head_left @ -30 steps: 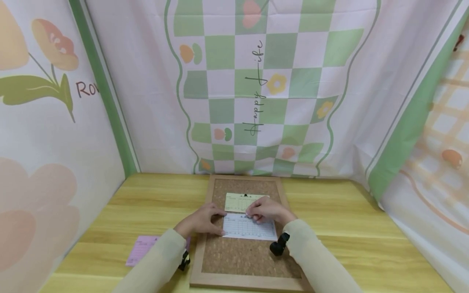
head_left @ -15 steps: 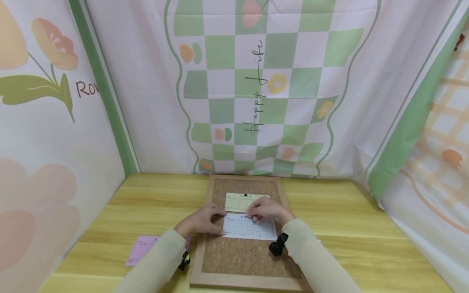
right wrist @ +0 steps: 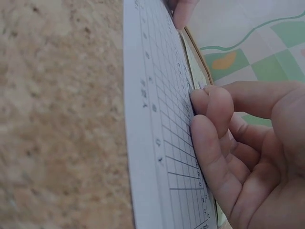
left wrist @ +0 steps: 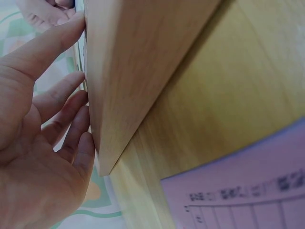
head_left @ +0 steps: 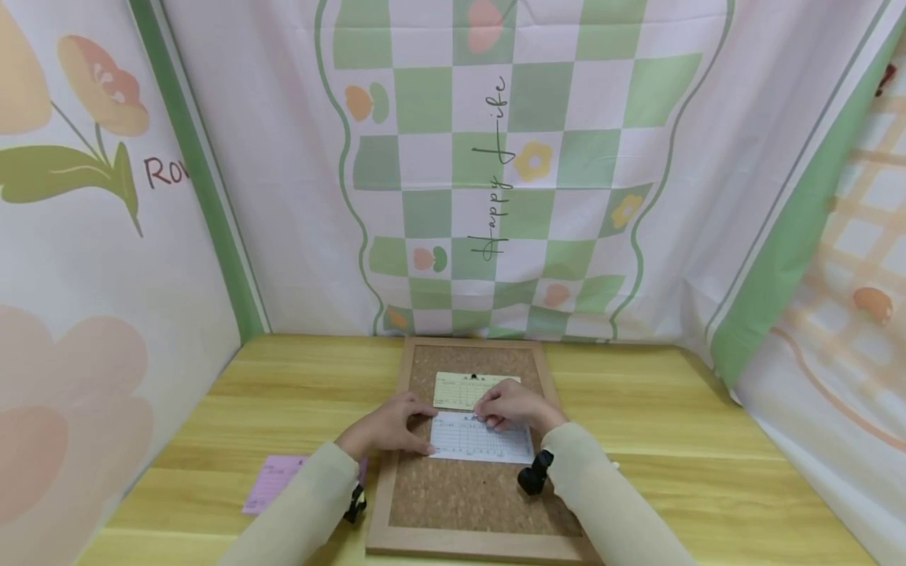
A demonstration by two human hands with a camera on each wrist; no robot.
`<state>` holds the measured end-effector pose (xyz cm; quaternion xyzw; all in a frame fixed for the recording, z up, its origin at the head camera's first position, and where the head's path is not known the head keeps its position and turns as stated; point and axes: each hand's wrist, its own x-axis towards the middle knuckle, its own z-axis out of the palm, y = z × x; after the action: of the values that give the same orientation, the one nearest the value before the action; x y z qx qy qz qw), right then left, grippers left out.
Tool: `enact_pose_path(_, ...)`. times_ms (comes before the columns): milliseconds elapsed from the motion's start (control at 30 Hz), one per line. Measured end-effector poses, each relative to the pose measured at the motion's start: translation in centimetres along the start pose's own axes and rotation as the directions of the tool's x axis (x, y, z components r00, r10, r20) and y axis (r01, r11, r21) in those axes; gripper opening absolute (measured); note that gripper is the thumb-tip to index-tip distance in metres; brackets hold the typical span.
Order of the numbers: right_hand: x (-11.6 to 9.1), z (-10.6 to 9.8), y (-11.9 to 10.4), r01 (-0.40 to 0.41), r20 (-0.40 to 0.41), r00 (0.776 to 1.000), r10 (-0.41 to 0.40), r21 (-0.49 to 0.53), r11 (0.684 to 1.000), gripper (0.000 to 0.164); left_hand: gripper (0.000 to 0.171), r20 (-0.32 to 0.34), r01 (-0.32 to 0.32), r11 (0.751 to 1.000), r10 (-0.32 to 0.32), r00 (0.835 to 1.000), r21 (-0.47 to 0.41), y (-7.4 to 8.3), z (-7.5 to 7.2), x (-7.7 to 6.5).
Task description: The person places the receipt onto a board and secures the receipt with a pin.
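Note:
A white printed form (head_left: 481, 442) lies on the framed cork board (head_left: 467, 503). Just above it, a pale yellow form (head_left: 453, 389) is fixed by a black pushpin (head_left: 474, 376). My left hand (head_left: 388, 424) lies across the board's left frame, thumb and fingertips touching the white form's left edge; its fingers are extended. At the white form's top edge, my right hand (head_left: 515, 405) has thumb and index finger pressed together, other fingers curled. The right wrist view shows these fingertips (right wrist: 205, 126) against the paper; the small thing pinched there is hidden.
A pink form (head_left: 272, 481) lies on the wooden table (head_left: 283, 385) left of the board, partly under the left sleeve. A small white thing (head_left: 616, 465) shows beside the right sleeve. A patterned curtain (head_left: 488, 157) hangs behind the table.

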<state>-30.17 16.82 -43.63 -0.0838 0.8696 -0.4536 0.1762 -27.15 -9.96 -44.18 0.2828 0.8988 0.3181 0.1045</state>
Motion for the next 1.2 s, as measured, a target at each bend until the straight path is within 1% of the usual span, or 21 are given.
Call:
enact_pose_path(133, 0.18, 0.09, 0.01, -0.008, -0.001, 1.000, 0.008, -0.008, 1.000, 0.013, 0.062, -0.005, -0.007, 1.000, 0.007, 1.000, -0.004, 0.01, -0.03, -0.02)
enact_pose_path(367, 0.07, 0.08, 0.02, -0.008, 0.020, 1.000, 0.008, -0.024, 1.000, 0.013, 0.061, -0.001, -0.011, 1.000, 0.011, 1.000, 0.007, -0.08, 0.01, 0.00)
enact_pose_path(600, -0.14, 0.14, -0.18, -0.014, 0.011, 1.000, 0.014, -0.027, 1.000, 0.012, 0.061, 0.000, -0.008, 1.000, 0.008, 1.000, -0.002, -0.08, 0.03, 0.03)
enact_pose_path(833, 0.07, 0.22, -0.27, -0.035, -0.002, 0.999, 0.035, -0.031, 0.999, 0.008, 0.061, 0.001, 0.004, 1.000, -0.004, 1.000, -0.004, 0.18, -0.10, 0.00)
enact_pose_path(1033, 0.28, 0.25, -0.28, -0.055, 0.002, 0.998, 0.055, -0.031, 0.998, 0.008, 0.061, 0.000, 0.000, 1.000, 0.000, 1.000, 0.000, 0.22, -0.05, 0.00)
enact_pose_path(1200, 0.14, 0.25, -0.51, -0.049, 0.011, 0.999, 0.049, -0.036, 0.998, 0.009, 0.061, 0.001, 0.002, 1.000, -0.002, 1.000, -0.007, 0.21, -0.03, -0.05)
